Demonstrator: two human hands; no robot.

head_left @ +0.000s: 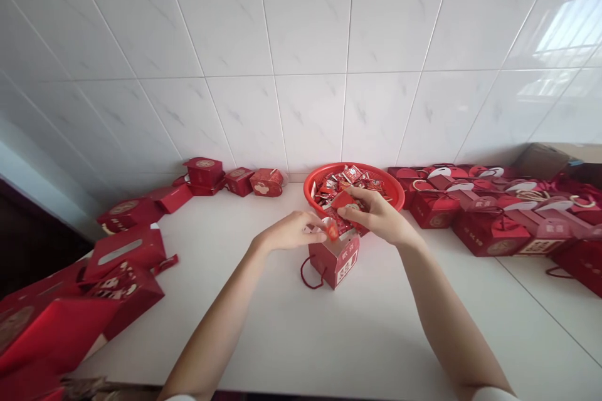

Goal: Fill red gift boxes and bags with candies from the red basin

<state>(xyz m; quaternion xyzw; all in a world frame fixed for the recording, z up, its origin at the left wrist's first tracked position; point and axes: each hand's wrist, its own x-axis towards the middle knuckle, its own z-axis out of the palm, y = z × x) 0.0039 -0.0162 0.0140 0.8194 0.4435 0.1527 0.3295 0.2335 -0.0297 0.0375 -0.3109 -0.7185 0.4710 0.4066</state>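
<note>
Right around the middle of the white table (pixel 282 319) there's one open red box (pixel 335 262), upright, with a dark red cord (pixel 311 286) looping off its left side onto the table. Just behind it is a red basket (pixel 401 191) full of shiny wrapped sweets (pixel 353 173); can't really tell if box and basket touch.

Left hand (pixel 295 230) comes in from the left at the top of the box, fingertips pinched on a small clear and orange-red packet (pixel 332 229) right over the opening. The right hand (pixel 382 219) reaches in from the right, over the near part of the basket, thumb and fingers closed on a flat red packet (pixel 347 202) with a gold mark on it. What's inside the box is mostly hidden by the hands and packets, so no clue there.

Over on the left, a bunch of red boxes (pixel 126 250) curves from the near edge to the far side, with a couple of small ones by the wall (pixel 310 119), which is pale tile. On the right there's a pack of red boxes with handles (pixel 491 232), cords on some, and a brown carton (pixel 540 161) at the far right
</note>
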